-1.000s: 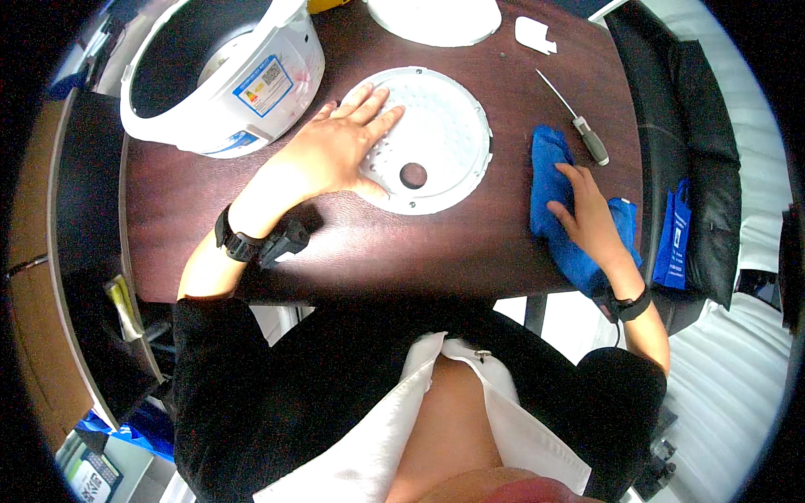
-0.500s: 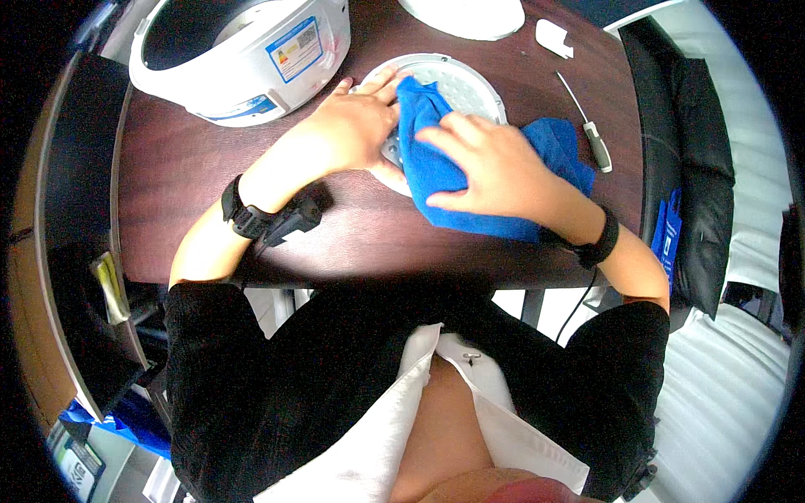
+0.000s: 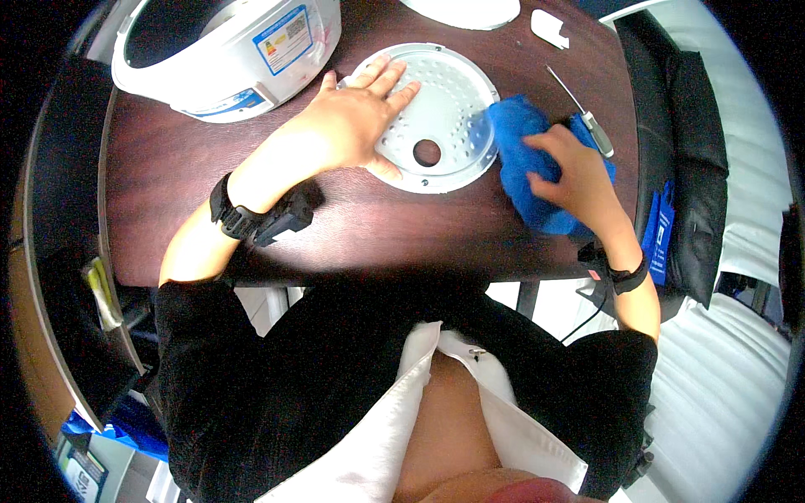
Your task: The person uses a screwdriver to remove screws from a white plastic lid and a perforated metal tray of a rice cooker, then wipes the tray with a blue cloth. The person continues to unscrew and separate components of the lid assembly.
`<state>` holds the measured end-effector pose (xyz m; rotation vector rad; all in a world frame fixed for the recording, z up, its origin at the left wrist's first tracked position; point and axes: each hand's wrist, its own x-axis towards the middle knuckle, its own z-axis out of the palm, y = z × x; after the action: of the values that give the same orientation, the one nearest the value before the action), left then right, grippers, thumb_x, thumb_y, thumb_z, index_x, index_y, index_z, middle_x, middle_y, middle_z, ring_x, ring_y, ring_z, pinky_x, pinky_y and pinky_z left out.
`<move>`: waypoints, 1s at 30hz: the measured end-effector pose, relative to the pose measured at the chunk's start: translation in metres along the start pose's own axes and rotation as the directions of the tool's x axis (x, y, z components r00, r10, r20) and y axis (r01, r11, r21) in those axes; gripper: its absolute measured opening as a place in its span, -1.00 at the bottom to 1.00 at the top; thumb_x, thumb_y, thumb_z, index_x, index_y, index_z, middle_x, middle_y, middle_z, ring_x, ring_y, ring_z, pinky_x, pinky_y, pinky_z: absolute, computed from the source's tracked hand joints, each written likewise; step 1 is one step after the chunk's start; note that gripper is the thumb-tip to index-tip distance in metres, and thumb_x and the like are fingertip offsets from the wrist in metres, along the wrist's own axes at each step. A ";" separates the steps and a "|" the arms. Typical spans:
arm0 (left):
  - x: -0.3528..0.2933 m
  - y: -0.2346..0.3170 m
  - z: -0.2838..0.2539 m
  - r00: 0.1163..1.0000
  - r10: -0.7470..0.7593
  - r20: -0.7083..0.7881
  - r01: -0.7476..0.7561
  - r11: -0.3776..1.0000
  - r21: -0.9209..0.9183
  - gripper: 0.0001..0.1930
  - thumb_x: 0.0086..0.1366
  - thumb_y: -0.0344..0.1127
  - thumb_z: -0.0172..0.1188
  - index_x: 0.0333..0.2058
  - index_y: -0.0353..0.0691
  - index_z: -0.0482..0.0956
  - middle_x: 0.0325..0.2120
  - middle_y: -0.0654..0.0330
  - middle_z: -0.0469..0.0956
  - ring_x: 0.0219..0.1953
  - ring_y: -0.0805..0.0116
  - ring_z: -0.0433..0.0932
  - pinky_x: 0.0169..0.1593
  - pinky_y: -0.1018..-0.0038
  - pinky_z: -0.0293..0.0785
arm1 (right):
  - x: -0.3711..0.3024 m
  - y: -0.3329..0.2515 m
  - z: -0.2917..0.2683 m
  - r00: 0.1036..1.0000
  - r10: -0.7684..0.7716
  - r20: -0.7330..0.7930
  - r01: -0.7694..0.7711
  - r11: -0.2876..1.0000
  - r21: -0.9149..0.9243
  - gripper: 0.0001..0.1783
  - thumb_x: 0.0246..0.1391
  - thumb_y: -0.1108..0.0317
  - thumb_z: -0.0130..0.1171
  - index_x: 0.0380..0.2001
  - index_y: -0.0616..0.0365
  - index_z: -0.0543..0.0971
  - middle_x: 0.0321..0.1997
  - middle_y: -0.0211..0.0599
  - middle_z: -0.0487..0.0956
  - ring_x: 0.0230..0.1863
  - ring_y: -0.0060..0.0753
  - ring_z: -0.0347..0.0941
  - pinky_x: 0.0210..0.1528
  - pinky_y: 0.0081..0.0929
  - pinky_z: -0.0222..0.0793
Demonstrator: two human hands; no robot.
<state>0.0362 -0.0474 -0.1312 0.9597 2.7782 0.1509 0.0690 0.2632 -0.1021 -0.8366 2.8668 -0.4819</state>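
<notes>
A round, pale grey metal plate [image 3: 453, 105], dimpled all over and with one larger hole near its front edge, lies flat on the table. My left hand [image 3: 345, 126] rests on the plate's left side with its fingers spread. Just right of the plate, my right hand [image 3: 583, 176] has its fingers curled on a bunched blue cloth [image 3: 521, 147]. The cloth is slightly blurred, and its part under the palm is hidden. A screwdriver [image 3: 597, 136] with a light grip lies beyond the right hand, touching or very near the cloth.
A white rice cooker body [image 3: 243, 84] stands open at the back left. Part of a white rounded cover [image 3: 470, 10] and a small white plastic piece [image 3: 549, 30] lie at the far side. A dark chair [image 3: 700, 168] borders the brown table [image 3: 369, 239] on the right.
My right hand has drawn the blue cloth off the plate to the right, uncovering the plate's surface and hole. My left hand stays on the plate's left side.
</notes>
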 end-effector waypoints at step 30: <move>0.042 -0.022 -0.016 0.948 -0.172 -0.268 0.069 0.933 -0.354 -0.76 0.08 -0.35 0.14 -0.30 -0.39 0.56 -0.29 -0.10 0.51 -0.25 0.00 0.52 -0.12 0.28 0.41 | -0.013 0.032 0.019 0.931 0.189 -0.312 -0.003 0.859 0.511 -0.35 -0.22 0.28 0.30 0.02 0.17 0.36 -0.02 0.04 0.49 0.01 -0.01 0.45 0.01 -0.30 0.35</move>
<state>-0.0124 -0.0390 -0.1250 0.7233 2.9202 0.7895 0.0674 0.2905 -0.1302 -0.5469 2.8236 -1.4236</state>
